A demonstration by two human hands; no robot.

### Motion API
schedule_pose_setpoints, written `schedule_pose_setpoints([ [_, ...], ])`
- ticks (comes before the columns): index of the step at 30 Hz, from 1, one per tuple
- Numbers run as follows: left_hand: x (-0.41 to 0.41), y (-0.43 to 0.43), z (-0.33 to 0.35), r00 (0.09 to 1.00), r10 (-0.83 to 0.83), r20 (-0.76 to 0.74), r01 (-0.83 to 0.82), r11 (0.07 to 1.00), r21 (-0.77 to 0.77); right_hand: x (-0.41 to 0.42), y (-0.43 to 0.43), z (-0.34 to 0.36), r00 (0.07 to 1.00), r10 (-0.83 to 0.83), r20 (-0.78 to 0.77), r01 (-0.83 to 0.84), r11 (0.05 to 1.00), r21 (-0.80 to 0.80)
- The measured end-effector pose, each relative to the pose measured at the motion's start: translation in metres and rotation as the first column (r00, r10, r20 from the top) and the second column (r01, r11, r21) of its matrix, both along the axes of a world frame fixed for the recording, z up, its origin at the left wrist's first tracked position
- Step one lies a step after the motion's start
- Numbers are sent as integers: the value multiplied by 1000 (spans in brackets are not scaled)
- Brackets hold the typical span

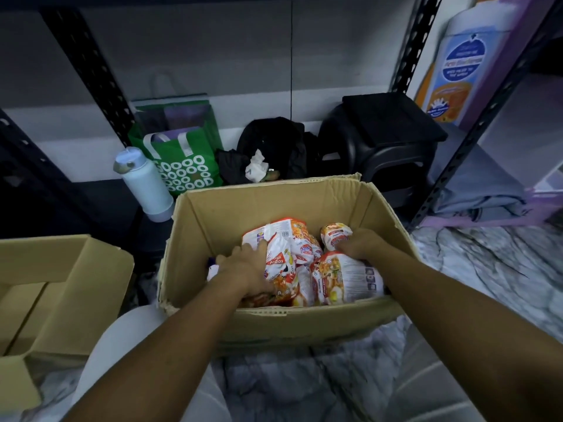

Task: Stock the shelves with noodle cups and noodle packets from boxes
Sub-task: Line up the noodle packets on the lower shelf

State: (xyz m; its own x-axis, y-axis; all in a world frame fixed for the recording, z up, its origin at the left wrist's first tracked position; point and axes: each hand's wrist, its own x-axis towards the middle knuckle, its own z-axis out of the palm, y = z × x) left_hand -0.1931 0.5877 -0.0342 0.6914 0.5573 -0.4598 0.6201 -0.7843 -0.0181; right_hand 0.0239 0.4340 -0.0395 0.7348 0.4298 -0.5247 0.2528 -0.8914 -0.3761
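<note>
At the far left a white bottle stands just beside a green tote bag printed with white rings. To its right slumps a black bag with a crumpled tissue, then a black plastic stool. Far right lies folded grey cloth, with a blue-and-orange banner beyond it.

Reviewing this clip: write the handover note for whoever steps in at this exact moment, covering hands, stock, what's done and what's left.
Left hand: lies on the noodle packets at the left of the box; whether it grips them cannot be told.
Right hand: fingers curled round the rear packet.
Stock: all visible packets are inside the open box on the floor. A second box stands open to the left, contents unclear. No cups in view.
Done: nothing shows on the racks.
Left: lift the packets out, shelve them, then find the cups.
</note>
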Motion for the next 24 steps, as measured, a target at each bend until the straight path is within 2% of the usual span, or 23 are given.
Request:
schedule_pose_setpoints([
  [2,0,-1,-7,1000,23,0,-23,1000,-3,5,7,-15,988,128,85,-118,987,-108],
  [4,-3,3,-13,999,44,-5,-44,999,-16,6,10,-29,969,172,180,-144,977,-157],
  [7,-9,8,-18,998,66,6,-65,997,-42,4,15,-31,940,184,288,-151,980,-132],
  [12,-10,7,-16,998,66,11,-66,996,-52,5,12,-24,934,192,302,-167,980,-107],
  [19,-15,4,-13,997,63,39,-61,997,-48,3,-9,2,859,250,447,-265,964,-30],
  [24,-12,6,-11,996,72,45,-68,994,-80,7,-26,53,787,237,569,-374,918,135],
])
